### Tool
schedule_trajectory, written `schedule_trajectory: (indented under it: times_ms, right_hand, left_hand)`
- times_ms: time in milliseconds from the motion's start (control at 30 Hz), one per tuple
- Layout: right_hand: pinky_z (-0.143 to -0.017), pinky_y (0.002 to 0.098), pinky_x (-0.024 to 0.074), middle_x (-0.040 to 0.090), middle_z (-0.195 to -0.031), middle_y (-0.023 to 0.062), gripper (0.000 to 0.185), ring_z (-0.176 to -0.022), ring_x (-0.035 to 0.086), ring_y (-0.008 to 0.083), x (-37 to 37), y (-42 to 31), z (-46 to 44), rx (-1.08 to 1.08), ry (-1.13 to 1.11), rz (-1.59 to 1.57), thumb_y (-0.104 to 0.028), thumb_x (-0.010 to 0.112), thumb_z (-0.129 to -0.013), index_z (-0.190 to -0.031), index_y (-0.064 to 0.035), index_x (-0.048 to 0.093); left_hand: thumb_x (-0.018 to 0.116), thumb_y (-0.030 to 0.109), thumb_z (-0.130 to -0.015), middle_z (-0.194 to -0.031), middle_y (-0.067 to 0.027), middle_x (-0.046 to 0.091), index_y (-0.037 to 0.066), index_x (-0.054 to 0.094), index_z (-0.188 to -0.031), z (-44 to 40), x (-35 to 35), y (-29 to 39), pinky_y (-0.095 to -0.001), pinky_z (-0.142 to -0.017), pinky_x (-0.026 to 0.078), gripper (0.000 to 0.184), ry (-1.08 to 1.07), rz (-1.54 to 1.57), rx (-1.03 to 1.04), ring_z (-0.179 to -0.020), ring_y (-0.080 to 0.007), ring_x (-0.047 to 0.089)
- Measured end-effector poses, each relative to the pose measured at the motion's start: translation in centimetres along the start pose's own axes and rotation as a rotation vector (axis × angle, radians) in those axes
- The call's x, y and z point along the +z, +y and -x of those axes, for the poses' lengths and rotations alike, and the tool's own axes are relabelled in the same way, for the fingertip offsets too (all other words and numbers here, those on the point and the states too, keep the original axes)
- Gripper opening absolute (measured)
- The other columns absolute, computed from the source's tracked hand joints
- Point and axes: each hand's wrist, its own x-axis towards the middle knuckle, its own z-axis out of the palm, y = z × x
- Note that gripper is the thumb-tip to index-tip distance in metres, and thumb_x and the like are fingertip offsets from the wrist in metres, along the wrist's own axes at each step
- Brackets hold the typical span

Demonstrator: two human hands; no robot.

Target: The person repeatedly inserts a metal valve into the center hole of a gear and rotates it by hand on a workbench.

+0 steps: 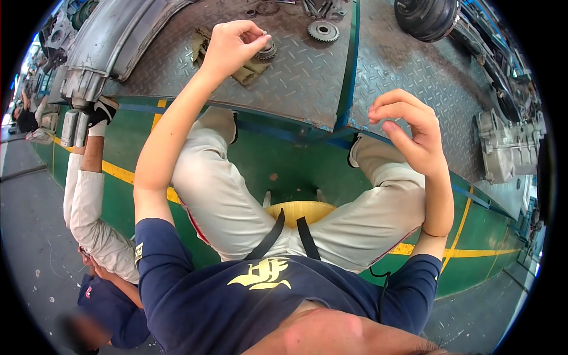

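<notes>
My left hand (231,48) is raised over the steel-plate table (296,89), its thumb and forefinger brought together in a pinch. Whatever may be between those fingertips is too small to make out. Just beside the fingertips lies a small gear (269,52), partly hidden by the hand. A brown cloth (251,72) lies under and around that hand. Further right, a larger toothed gear (323,31) rests flat on the plate. My right hand (412,127) hovers by the front edge of the right-hand table, fingers curved and thumb apart, holding nothing.
A big metal gearbox housing (121,41) stands at the left. On the right are a black round part (427,18) and a cast-metal casing (509,145). A blue-edged seam (349,71) divides the tables. Another person (106,236) sits at the left.
</notes>
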Motion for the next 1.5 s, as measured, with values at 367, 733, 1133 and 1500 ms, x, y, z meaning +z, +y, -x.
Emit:
schedule_trajectory:
  times_ms: [367,733,1133,1500]
  right_hand:
    - [-0.082,0.0326,0.0544,0.069,-0.104,0.0114,0.024,-0.093,0.068,0.0229,-0.1,0.2,0.2,-0.004,0.008,0.002,0.01,0.061,-0.083,-0.102,0.0002,0.071]
    - [-0.081,0.0326,0.0546,0.069,-0.104,0.0115,0.024,-0.093,0.068,0.0227,-0.3,-0.2,0.3,-0.004,0.016,0.005,0.01,0.061,-0.083,-0.102,0.0007,0.071]
    - [-0.082,0.0328,0.0545,0.069,-0.104,0.0119,0.023,-0.093,0.069,0.0233,-0.4,-0.1,0.4,-0.012,0.023,0.015,0.009,0.061,-0.082,-0.101,0.0007,0.071]
    - [-0.081,0.0326,0.0545,0.069,-0.103,0.0115,0.023,-0.092,0.068,0.0237,-0.3,0.0,0.3,-0.01,0.017,0.016,0.009,0.061,-0.083,-0.102,0.0003,0.071]
  left_hand:
    - [0.078,0.007,-0.08,-0.074,-0.0069,0.065,0.002,0.071,-0.092,-0.4,0.2,0.6,-0.0309,-0.063,0.052,0.014,-0.336,-0.048,0.278,-0.066,-0.0182,0.062]
    - [0.074,0.012,-0.083,-0.086,-0.0071,0.066,0.006,0.065,-0.089,0.7,3.3,2.5,-0.0392,-0.071,0.055,0.012,-0.297,-0.3,0.49,-0.084,-0.0277,0.066]
    - [0.076,0.014,-0.087,-0.085,-0.0054,0.067,0.006,0.068,-0.091,-1.4,2.0,0.9,-0.0315,-0.062,0.054,0.011,0.102,-0.289,0.414,-0.069,-0.0218,0.065]
    - [0.08,0.021,-0.084,-0.068,-0.0048,0.069,0.0,0.072,-0.084,-1.2,-0.8,-2.0,-0.0257,-0.063,0.052,0.022,0.146,-0.026,-0.056,-0.064,-0.0088,0.062]
